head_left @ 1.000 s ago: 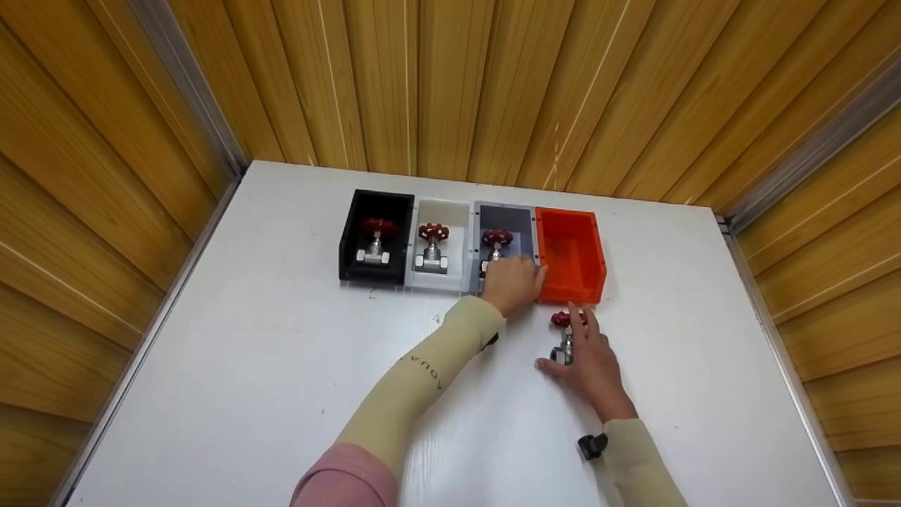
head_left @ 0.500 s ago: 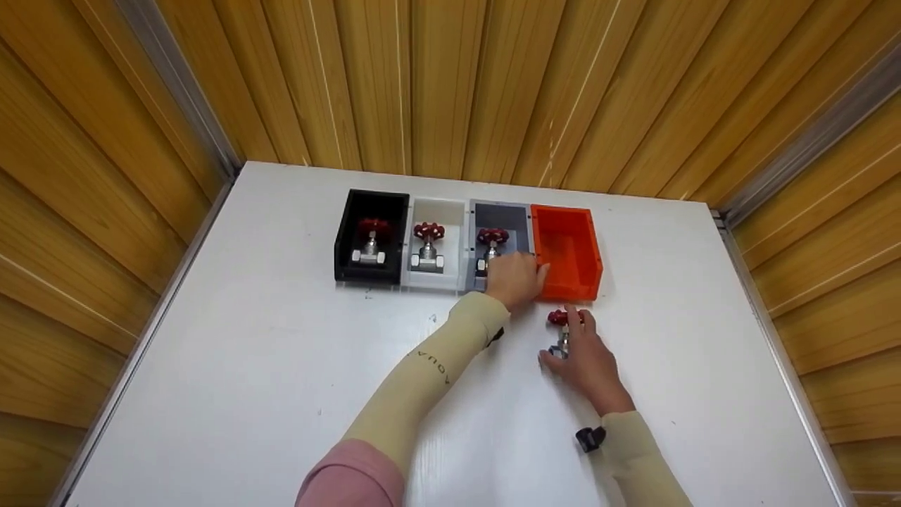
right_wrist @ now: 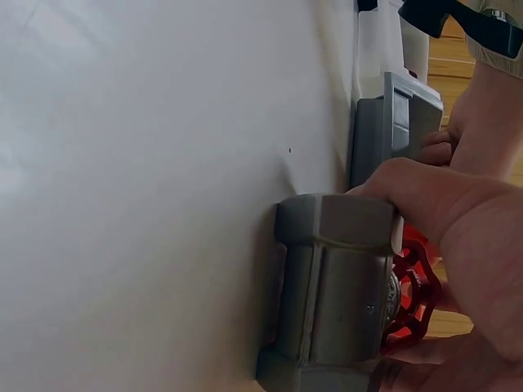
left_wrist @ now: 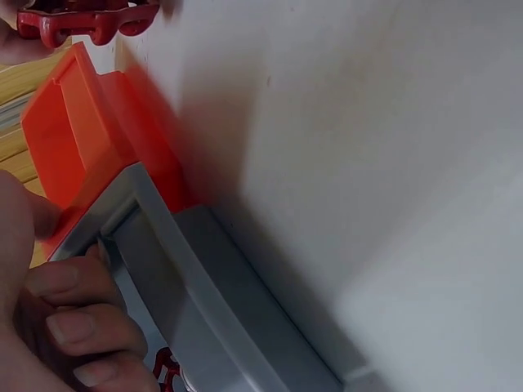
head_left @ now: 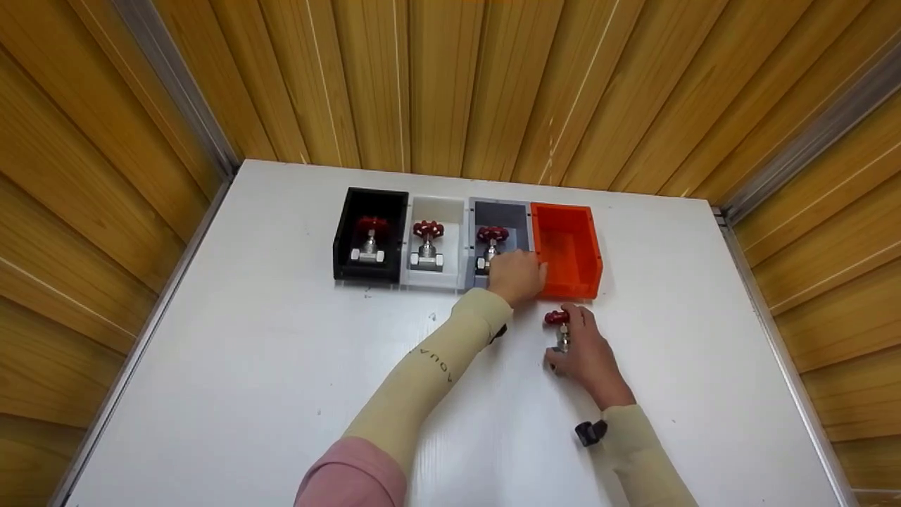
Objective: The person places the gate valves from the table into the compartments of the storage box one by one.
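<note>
My left hand (head_left: 517, 277) pinches the shared wall of the grey bin (left_wrist: 216, 298) and the orange bin (head_left: 569, 246). In the left wrist view its fingers curl inside the grey bin, while the thumb lies on the orange side. On the table in front of the orange bin, my right hand (head_left: 590, 355) grips a metal valve (right_wrist: 339, 282) with a red handwheel (head_left: 556, 317). Its thumb is at one end of the valve body; some fingers are hidden behind the valve. A similar valve (head_left: 491, 246) sits in the grey bin, partly covered by my left hand.
A white bin (head_left: 436, 280) and a black bin (head_left: 367, 274) continue the row leftward. The white bin holds a valve (head_left: 427, 246), and so does the black one, a valve (head_left: 369, 243). Wood-look panels (head_left: 436, 84) rise behind the white table (head_left: 281, 338).
The right hand's thumb and fingers have closed in around the valve, and the valve has shifted slightly. The left hand stays on the bin wall. The head view has moved a little.
</note>
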Tool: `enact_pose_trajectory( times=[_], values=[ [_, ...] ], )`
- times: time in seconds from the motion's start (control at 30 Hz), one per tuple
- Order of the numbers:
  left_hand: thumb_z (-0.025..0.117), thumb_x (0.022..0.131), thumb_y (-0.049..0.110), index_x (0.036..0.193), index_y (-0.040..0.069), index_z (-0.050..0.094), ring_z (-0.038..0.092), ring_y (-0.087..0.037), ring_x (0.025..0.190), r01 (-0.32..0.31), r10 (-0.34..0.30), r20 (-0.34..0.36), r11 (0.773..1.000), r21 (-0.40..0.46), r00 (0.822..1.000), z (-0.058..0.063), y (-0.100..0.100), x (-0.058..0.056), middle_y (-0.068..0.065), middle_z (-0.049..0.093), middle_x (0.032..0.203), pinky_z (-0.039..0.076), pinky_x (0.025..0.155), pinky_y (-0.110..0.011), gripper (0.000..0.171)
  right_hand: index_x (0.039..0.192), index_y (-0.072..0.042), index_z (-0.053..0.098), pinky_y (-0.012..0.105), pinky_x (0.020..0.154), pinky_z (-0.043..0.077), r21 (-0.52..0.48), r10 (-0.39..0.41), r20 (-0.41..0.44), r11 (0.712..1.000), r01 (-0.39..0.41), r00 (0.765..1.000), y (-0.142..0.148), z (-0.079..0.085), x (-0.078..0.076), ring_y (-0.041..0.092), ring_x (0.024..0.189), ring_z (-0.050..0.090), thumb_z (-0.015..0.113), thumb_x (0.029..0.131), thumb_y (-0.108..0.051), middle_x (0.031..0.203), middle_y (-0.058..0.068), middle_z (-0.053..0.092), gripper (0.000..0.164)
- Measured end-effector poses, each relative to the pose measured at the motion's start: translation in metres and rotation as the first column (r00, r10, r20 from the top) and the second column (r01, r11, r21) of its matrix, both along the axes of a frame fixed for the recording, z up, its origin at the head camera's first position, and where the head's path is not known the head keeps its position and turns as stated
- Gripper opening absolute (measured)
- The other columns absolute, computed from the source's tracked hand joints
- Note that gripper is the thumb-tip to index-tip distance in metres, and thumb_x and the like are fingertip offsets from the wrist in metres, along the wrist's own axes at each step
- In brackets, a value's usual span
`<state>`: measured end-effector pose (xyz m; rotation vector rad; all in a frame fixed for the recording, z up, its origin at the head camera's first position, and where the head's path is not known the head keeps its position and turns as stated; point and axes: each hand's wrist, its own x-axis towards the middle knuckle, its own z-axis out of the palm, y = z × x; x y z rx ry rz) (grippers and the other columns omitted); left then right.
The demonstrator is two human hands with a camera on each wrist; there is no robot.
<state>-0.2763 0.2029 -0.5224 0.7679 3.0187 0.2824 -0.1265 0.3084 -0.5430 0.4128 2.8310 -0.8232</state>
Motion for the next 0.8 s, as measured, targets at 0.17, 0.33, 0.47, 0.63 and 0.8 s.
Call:
enact_pose_trajectory(
  times=[0.17, 0.33, 0.47, 0.63, 0.8],
  values=[
    [0.039, 0.099, 0.049, 0.086, 0.018, 0.071, 0.068, -0.02, 0.07, -0.007, 0.007, 0.008, 1.0, -0.002, 1.0, -0.001, 0.0, 0.0, 0.0, 0.072, 0.081, 0.053, 0.058, -0.037, 0.046, 0.146, -0.012, 0.025, 0.054, 0.101, 0.044, -0.008, 0.001, -0.022, 1.0, -0.001, 1.0, 0.003, 0.0, 0.0, 0.035, 0.115, 0.05, 0.078, 0.077, -0.019, 0.153, 0.018, 0.025, 0.088],
    [0.038, 0.1, 0.049, 0.084, 0.019, 0.07, 0.067, -0.019, 0.07, -0.007, 0.007, 0.012, 1.0, -0.003, 1.0, -0.002, 0.002, 0.001, 0.001, 0.071, 0.081, 0.052, 0.059, -0.037, 0.046, 0.146, -0.013, 0.024, 0.055, 0.102, 0.043, -0.014, -0.005, -0.02, 1.0, 0.004, 1.0, 0.005, 0.001, -0.001, 0.035, 0.115, 0.05, 0.078, 0.077, -0.018, 0.153, 0.018, 0.025, 0.088],
    [0.037, 0.1, 0.05, 0.081, 0.019, 0.068, 0.065, -0.018, 0.067, -0.001, 0.001, 0.014, 1.0, -0.011, 1.0, -0.002, 0.002, 0.001, 0.002, 0.069, 0.078, 0.052, 0.058, -0.036, 0.047, 0.144, -0.015, 0.025, 0.054, 0.1, 0.045, -0.011, -0.006, -0.028, 1.0, 0.006, 1.0, 0.006, 0.006, -0.003, 0.035, 0.112, 0.05, 0.078, 0.077, -0.018, 0.15, 0.017, 0.028, 0.086],
    [0.034, 0.101, 0.05, 0.085, 0.02, 0.067, 0.065, -0.017, 0.068, 0.0, 0.001, 0.024, 0.999, -0.036, 1.0, -0.001, 0.002, 0.002, 0.003, 0.068, 0.079, 0.052, 0.059, -0.035, 0.048, 0.144, -0.014, 0.026, 0.053, 0.098, 0.047, 0.002, 0.002, -0.045, 1.0, -0.002, 0.999, 0.007, 0.012, -0.007, 0.033, 0.107, 0.051, 0.077, 0.078, -0.018, 0.144, 0.015, 0.033, 0.083],
    [0.034, 0.101, 0.049, 0.089, 0.021, 0.069, 0.068, -0.017, 0.071, 0.004, -0.003, 0.012, 0.999, -0.046, 1.0, -0.003, 0.002, 0.002, 0.003, 0.071, 0.083, 0.054, 0.059, -0.036, 0.047, 0.143, -0.012, 0.028, 0.052, 0.096, 0.048, 0.016, 0.009, -0.063, 1.0, -0.008, 0.998, 0.007, 0.019, -0.011, 0.032, 0.104, 0.051, 0.076, 0.078, -0.018, 0.143, 0.015, 0.034, 0.081]
  ],
)
